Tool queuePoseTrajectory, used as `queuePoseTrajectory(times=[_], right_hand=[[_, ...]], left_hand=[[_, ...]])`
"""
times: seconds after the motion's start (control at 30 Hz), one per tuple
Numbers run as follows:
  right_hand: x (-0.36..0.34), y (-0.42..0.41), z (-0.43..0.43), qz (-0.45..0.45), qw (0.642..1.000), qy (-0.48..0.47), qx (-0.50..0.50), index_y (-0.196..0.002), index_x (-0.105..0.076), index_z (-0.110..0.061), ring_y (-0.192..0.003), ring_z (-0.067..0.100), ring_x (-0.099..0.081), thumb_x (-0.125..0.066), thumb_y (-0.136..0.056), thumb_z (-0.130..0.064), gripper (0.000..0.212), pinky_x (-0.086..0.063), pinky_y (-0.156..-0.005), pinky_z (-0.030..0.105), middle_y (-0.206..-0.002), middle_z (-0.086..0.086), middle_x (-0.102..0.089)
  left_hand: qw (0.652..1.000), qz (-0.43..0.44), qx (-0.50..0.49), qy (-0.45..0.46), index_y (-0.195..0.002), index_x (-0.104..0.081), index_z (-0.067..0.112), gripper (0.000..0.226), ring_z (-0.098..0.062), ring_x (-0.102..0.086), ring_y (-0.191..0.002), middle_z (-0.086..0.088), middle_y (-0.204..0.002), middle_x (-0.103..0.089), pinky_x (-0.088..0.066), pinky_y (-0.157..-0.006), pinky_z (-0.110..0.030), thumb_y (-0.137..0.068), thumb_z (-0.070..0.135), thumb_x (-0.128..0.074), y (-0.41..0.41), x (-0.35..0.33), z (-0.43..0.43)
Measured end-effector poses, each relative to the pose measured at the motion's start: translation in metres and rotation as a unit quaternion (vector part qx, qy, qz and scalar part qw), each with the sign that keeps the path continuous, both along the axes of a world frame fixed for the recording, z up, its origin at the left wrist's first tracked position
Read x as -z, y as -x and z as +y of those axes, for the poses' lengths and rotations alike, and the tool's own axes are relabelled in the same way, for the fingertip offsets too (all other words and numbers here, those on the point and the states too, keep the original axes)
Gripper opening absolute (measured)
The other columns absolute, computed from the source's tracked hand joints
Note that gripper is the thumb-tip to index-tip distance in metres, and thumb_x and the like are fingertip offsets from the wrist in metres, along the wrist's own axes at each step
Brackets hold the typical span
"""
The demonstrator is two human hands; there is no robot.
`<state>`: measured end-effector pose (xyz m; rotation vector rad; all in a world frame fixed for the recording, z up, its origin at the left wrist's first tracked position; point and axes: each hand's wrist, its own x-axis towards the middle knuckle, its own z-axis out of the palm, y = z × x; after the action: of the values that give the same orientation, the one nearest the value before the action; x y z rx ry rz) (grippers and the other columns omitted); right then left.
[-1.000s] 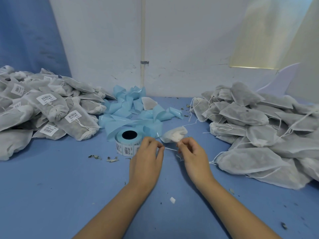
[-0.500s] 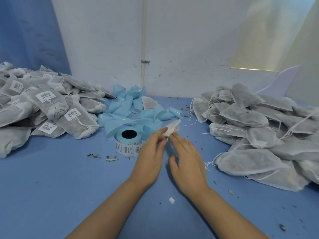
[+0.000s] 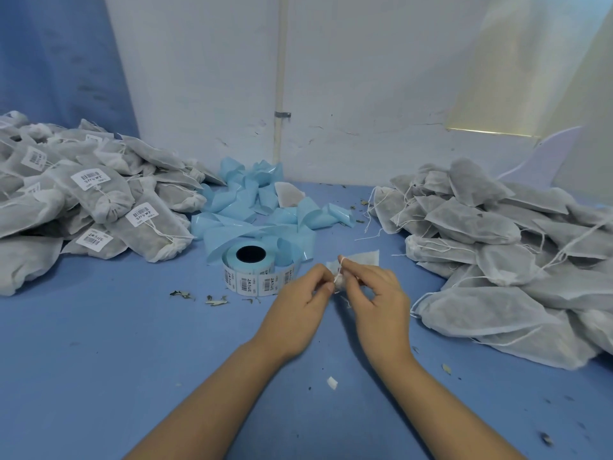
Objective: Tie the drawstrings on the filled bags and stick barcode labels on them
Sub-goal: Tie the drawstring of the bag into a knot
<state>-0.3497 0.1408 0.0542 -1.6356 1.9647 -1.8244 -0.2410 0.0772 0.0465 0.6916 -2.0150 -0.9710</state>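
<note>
Above the blue table (image 3: pixel 99 343), just in front of the label roll (image 3: pixel 248 272), a small white bag (image 3: pixel 363 259) of thin mesh is held between both hands. Left hand (image 3: pixel 298 308) pinches its gathered neck; right hand (image 3: pixel 378 302) pinches the drawstring (image 3: pixel 338 276). Roll labels show barcodes; their text is too small to read. Labelled bags (image 3: pixel 99 200) lie far left, unlabelled bags (image 3: pixel 497 247) right.

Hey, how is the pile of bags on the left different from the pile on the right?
The left pile carries white barcode labels; the right pile shows none. Left pile bags look cinched and tied; right pile drawstrings trail loose. Both hold filled grey-white bags heaped on the blue table.
</note>
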Motion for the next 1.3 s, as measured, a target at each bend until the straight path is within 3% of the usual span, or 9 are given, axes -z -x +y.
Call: queuePoseTrajectory(times=[0.13,0.3,0.47,0.63,0.8,0.93,1.03,1.1,1.3], right_hand=[[-0.003,0.003,-0.001,-0.127,0.992,-0.004,-0.005,-0.083,-0.067,-0.048,-0.089,-0.003,-0.059,-0.07,-0.084,-0.011,0.038,-0.04,-0.077,0.005,-0.077,-0.035,-0.066],[-0.006,0.007,-0.004,-0.258,0.965,-0.016,-0.054,-0.072,-0.074,-0.033,-0.078,-0.002,-0.068,-0.074,-0.08,-0.01,0.024,-0.047,-0.069,0.008,-0.079,-0.014,-0.074],[-0.004,0.003,-0.003,-0.158,0.982,-0.061,-0.083,-0.072,-0.075,-0.033,-0.079,-0.001,-0.066,-0.074,-0.079,-0.011,0.023,-0.047,-0.072,0.012,-0.077,-0.016,-0.073],[0.001,0.0,-0.004,-0.027,0.996,-0.084,-0.019,-0.075,-0.076,-0.023,-0.079,0.002,-0.057,-0.074,-0.079,-0.015,0.01,-0.041,-0.073,0.014,-0.075,-0.017,-0.067],[0.002,-0.002,-0.007,-0.151,0.984,-0.086,-0.039,-0.069,-0.064,-0.012,-0.073,0.005,-0.062,-0.072,-0.077,-0.006,0.013,-0.044,-0.067,0.012,-0.087,0.001,-0.065],[-0.002,-0.002,-0.008,-0.255,0.961,-0.069,-0.086,-0.07,-0.063,-0.009,-0.068,-0.008,-0.057,-0.071,-0.079,0.002,0.016,-0.044,-0.066,0.006,-0.093,0.002,-0.054],[-0.002,0.0,-0.009,-0.353,0.92,-0.091,-0.145,-0.07,-0.063,-0.01,-0.082,0.016,-0.063,-0.066,-0.083,-0.002,0.016,-0.05,-0.084,0.028,-0.088,0.009,-0.066],[-0.001,0.001,-0.009,-0.387,0.9,-0.103,-0.171,-0.073,-0.063,-0.008,-0.086,0.023,-0.062,-0.062,-0.086,-0.003,0.014,-0.048,-0.091,0.034,-0.086,0.013,-0.067],[-0.005,0.005,-0.008,-0.431,0.874,-0.069,-0.214,-0.081,-0.064,-0.001,-0.07,0.012,-0.062,-0.057,-0.086,-0.003,0.008,-0.051,-0.068,0.017,-0.071,0.003,-0.066]], left_hand=[[0.999,-0.003,0.015,-0.034,-0.083,-0.052,0.02,0.015,-0.01,-0.051,-0.072,0.004,-0.076,-0.058,-0.042,-0.073,-0.026,-0.097,0.016,-0.048,0.0,-0.001,-0.001],[0.99,0.065,0.003,-0.122,-0.087,-0.048,0.019,0.016,-0.011,-0.068,-0.074,0.01,-0.08,-0.064,-0.049,-0.068,-0.025,-0.101,0.019,-0.039,0.002,0.0,-0.003],[0.987,0.086,-0.025,-0.136,-0.092,-0.043,0.024,0.013,-0.021,-0.068,-0.062,0.006,-0.082,-0.061,-0.047,-0.058,-0.025,-0.102,0.025,-0.036,0.001,-0.001,-0.004],[0.998,0.012,-0.059,0.006,-0.089,-0.045,0.028,0.013,-0.008,-0.062,-0.059,0.002,-0.081,-0.067,-0.047,-0.068,-0.024,-0.101,0.028,-0.039,0.0,0.001,0.001],[0.993,0.093,0.002,-0.067,-0.087,-0.049,0.02,0.016,-0.009,-0.063,-0.062,0.003,-0.095,-0.07,-0.048,-0.063,-0.013,-0.1,0.011,-0.044,0.001,0.0,0.001],[0.972,0.171,0.047,-0.156,-0.088,-0.05,0.011,0.014,-0.016,-0.07,-0.079,-0.007,-0.096,-0.071,-0.054,-0.068,-0.022,-0.099,0.006,-0.043,0.002,0.001,-0.004],[0.98,0.149,0.04,-0.128,-0.088,-0.052,0.014,0.014,-0.018,-0.067,-0.082,-0.009,-0.092,-0.07,-0.054,-0.077,-0.029,-0.099,0.008,-0.045,0.001,0.002,-0.007],[0.987,0.127,0.03,-0.089,-0.087,-0.053,0.016,0.015,-0.009,-0.065,-0.08,0.003,-0.086,-0.07,-0.05,-0.076,-0.02,-0.098,0.009,-0.047,0.001,0.001,-0.007],[0.995,0.092,-0.01,-0.032,-0.09,-0.057,0.013,0.011,-0.017,-0.061,-0.075,0.001,-0.077,-0.063,-0.047,-0.074,-0.026,-0.097,0.01,-0.05,-0.001,0.0,-0.009]])
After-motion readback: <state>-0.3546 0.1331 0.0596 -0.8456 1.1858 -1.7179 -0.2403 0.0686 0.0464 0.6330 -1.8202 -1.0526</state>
